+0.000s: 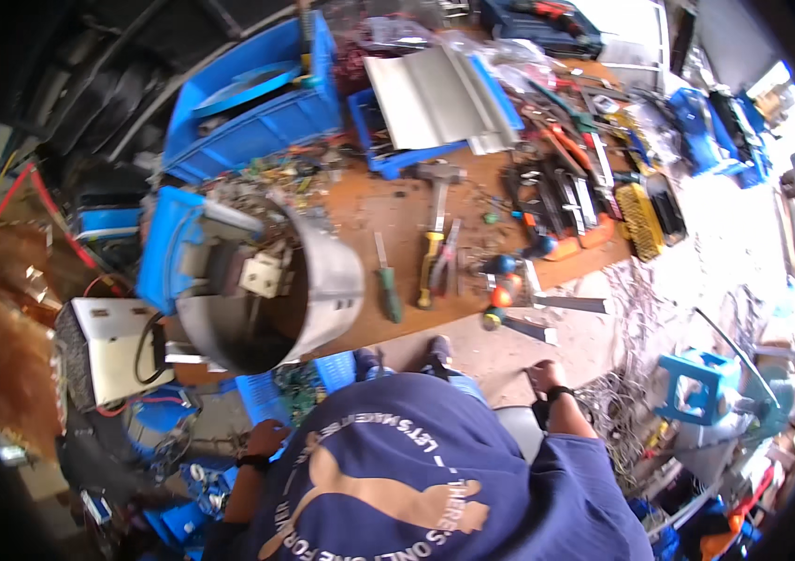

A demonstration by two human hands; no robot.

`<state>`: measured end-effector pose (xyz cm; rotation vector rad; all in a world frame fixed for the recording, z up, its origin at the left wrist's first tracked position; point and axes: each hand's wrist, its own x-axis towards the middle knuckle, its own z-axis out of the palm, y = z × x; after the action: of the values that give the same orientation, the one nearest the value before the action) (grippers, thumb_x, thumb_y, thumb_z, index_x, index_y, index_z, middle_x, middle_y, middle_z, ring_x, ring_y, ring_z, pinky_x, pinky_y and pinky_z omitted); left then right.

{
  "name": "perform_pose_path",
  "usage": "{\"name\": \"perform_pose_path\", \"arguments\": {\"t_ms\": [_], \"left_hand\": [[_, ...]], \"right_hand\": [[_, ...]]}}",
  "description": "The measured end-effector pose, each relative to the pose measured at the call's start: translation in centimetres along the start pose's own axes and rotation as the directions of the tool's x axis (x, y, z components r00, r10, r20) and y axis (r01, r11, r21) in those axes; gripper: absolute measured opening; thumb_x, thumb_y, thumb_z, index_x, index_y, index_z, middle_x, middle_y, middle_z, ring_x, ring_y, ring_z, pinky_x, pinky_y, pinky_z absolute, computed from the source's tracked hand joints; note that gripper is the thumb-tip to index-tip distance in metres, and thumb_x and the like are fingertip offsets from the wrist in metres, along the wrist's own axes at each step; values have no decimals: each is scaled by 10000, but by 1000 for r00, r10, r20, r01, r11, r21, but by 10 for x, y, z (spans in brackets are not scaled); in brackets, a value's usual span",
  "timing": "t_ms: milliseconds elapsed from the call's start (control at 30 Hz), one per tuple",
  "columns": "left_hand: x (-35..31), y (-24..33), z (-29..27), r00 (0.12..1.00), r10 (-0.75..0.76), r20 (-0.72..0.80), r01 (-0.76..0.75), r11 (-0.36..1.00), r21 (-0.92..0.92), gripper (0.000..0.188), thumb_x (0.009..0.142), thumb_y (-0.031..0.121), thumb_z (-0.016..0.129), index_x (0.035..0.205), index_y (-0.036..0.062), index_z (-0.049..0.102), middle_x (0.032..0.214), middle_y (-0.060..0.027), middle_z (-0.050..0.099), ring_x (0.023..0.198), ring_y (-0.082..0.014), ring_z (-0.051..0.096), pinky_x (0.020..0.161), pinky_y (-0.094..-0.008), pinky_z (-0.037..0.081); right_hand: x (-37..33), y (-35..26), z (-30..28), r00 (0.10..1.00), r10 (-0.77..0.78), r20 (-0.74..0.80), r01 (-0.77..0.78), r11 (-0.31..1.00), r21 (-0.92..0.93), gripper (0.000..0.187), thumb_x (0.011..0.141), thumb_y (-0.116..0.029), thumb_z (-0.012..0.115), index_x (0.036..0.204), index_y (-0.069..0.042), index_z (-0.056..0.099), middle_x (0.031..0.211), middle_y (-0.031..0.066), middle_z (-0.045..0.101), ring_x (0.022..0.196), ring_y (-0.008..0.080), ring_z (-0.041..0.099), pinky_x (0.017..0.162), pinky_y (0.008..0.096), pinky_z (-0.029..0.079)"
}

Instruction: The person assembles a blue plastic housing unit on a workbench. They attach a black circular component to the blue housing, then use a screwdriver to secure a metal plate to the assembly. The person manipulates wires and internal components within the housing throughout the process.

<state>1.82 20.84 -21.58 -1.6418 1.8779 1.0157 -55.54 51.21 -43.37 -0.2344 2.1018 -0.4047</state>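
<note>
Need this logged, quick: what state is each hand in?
Left hand: cannot tell whether it's open or closed.
Right hand: looks curled; can't tell whether it holds anything.

wide fisheye view (head-worn), downward over the workbench

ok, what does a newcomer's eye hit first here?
Likely the big silvery metal drum, open-ended, at the left of the brown wooden bench, near its front edge. Next, the large blue plastic crate behind it, at the bench's far left. Mid-bench, the yellow-gripped steel hammer stands out; the person's left hand and right hand are off the bench, either side of the dark blue T-shirt.
</note>
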Motion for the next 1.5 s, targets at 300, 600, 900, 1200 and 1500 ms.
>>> {"name": "perform_pose_path", "arguments": {"t_ms": [300, 600, 900, 1200, 1500], "left_hand": [[2, 5, 0, 1000, -11, -16, 9, 997, -81, 341, 788, 252, 681, 938, -54, 671, 830, -180, 688, 623, -244, 679, 607, -370, 542], [4, -27, 17, 988, 136, -69, -138, 990, -36, 350, 784, 277, 671, 886, -57, 678, 804, -189, 679, 631, -259, 678, 610, -371, 535], [-2, -36, 5, 993, 67, -93, -64, 997, 34, 368, 769, 320, 662, 892, -25, 697, 880, -193, 683, 775, -313, 671, 750, -402, 518], [14, -125, 10, 998, 44, -54, -41, 998, 43, 310, 776, 321, 652, 884, 40, 726, 923, -174, 688, 866, -328, 652, 822, -408, 498], [39, -217, 23, 978, 208, 14, -208, 968, 143, 247, 801, 275, 628, 882, 61, 721, 889, -149, 691, 867, -308, 652, 791, -406, 506]], "right_hand": [[-7, 13, -22, 988, -44, -146, 48, 999, 23, 216, 797, -194, 627, 928, -30, 682, 704, 78, 656, 571, 163, 645, 459, 285, 516], [-64, -50, -11, 954, -267, -136, 226, 939, -259, 225, 757, -236, 609, 804, -34, 697, 832, 212, 664, 808, 379, 645, 755, 434, 517], [-128, -210, 35, 541, -837, -84, 786, 538, -304, 249, 796, -151, 638, 1017, -36, 640, 968, 152, 614, 936, 329, 597, 803, 406, 500], [-107, -281, 66, 696, -625, -353, 500, 775, -387, 218, 852, -88, 498, 1065, -60, 537, 1107, 190, 537, 890, 390, 610, 728, 479, 530], [-69, -304, 77, 724, -451, -522, 315, 889, -332, 473, 758, -454, 691, 944, -35, 573, 925, 246, 614, 845, 417, 626, 748, 478, 530]]}}
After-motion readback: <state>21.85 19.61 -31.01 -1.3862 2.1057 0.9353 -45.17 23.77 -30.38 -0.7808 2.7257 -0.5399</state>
